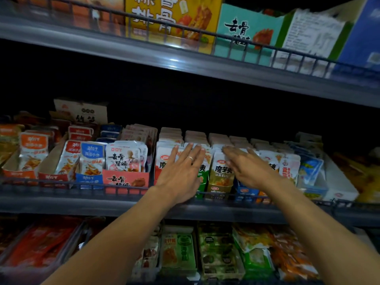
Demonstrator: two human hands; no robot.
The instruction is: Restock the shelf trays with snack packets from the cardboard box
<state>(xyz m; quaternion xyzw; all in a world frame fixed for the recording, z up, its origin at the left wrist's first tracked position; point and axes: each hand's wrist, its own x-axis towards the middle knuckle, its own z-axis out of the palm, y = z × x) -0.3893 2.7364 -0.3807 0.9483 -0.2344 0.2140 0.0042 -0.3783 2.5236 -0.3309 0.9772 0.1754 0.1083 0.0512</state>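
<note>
- Fingers [198,150] of the left hand [181,173] are lying spread and flat, gripping nothing, with the tips resting on the top edges of the snack packets [221,171] standing in the middle shelf trays [244,192].
- Fingers [230,150] of the right hand [249,167] are also stretching out straight and empty, pointing toward 10 o'clock over the same rows; this hand is looking blurred.
- Both hands are sitting side by side at the centre of the view, the right one at 3 o'clock from the left, with a yellow-bottomed packet showing between them.
- A ring [190,158] is showing on one left finger.
- Both bare forearms are reaching in from the 6 o'clock edge toward the middle shelf [61,204].
- The packets are standing upright in packed rows behind a low wire rail [72,185] at the shelf's front.
- At 9 o'clock from the hands, a pink display carton [125,181] and a blue display carton [89,179] are holding more upright packets.
- At 12 o'clock, the upper shelf [144,50] is carrying a large yellow box [172,17] and a teal box [242,31] behind its own rail.
- At 6 o'clock, the lower shelf is holding green packets [177,249] and red packets [41,241].
- The cardboard box named in the task is not showing anywhere I can tell.
</note>
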